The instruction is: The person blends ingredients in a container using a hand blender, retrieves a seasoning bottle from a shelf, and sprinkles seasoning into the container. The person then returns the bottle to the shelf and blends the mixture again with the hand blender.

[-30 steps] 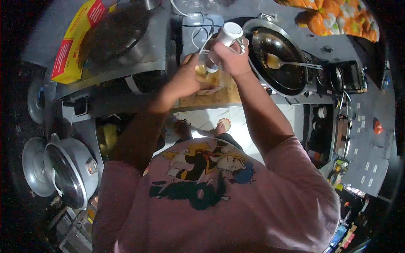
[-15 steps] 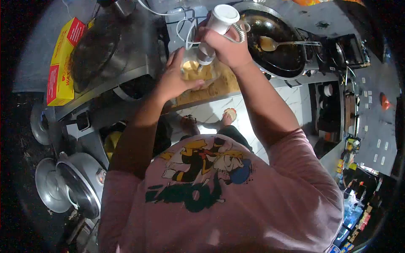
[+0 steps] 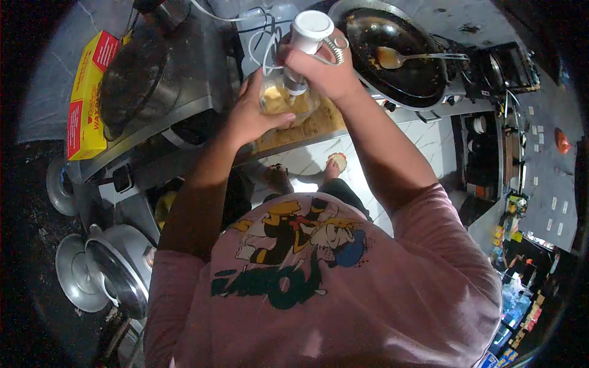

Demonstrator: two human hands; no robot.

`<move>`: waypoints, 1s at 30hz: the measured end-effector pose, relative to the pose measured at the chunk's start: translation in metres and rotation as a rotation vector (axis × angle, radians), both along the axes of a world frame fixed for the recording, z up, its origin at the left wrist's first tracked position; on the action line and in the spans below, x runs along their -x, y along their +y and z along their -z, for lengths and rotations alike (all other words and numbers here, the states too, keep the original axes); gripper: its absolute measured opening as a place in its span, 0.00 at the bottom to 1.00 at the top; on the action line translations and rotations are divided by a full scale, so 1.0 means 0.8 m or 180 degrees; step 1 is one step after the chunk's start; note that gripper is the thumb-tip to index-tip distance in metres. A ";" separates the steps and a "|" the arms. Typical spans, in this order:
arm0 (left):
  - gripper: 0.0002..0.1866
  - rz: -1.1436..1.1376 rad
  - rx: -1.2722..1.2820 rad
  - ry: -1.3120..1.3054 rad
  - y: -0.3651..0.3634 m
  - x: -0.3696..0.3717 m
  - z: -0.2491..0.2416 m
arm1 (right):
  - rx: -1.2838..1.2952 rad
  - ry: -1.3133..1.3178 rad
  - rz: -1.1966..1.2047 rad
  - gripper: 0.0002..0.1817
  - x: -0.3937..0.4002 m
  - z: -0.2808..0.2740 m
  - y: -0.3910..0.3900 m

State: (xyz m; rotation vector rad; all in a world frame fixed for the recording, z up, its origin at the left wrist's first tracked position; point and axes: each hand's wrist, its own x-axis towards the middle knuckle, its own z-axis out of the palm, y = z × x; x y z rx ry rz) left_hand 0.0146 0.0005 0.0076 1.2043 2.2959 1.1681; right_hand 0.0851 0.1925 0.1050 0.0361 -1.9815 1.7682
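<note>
Your left hand (image 3: 251,116) cups the side of the clear bowl (image 3: 288,101), fingers wrapped against its wall. Just right of them, your right hand (image 3: 322,70) grips the white hand blender (image 3: 307,37) upright, its foot down in the yellow mix. Farther right sits the dark wok (image 3: 399,55) with a spoon (image 3: 399,57).

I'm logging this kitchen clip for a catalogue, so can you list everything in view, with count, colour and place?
hand blender: 1, white, held upright over the bowl
glass bowl: 1, clear with yellow mix, on the wooden board
wooden board: 1, brown, counter edge
wok: 1, dark, right of the bowl
spoon: 1, metal, lying in the wok
box: 1, yellow and red, far left
pot: 1, silver, lower left
left hand: on the bowl's side
right hand: gripping the hand blender
</note>
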 end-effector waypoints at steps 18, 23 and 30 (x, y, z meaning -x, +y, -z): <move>0.66 -0.0048 -0.0014 0.0034 -0.001 -0.003 -0.003 | 0.0127 0.0007 -0.0259 0.17 0.005 0.000 0.003; 0.67 -0.0024 0.0004 0.0036 0.000 -0.002 -0.001 | 0.0026 0.0156 -0.0250 0.11 0.000 -0.024 -0.005; 0.66 -0.0013 0.0081 -0.0033 -0.003 -0.003 -0.002 | -0.0421 0.0520 -0.0204 0.06 0.001 -0.040 -0.010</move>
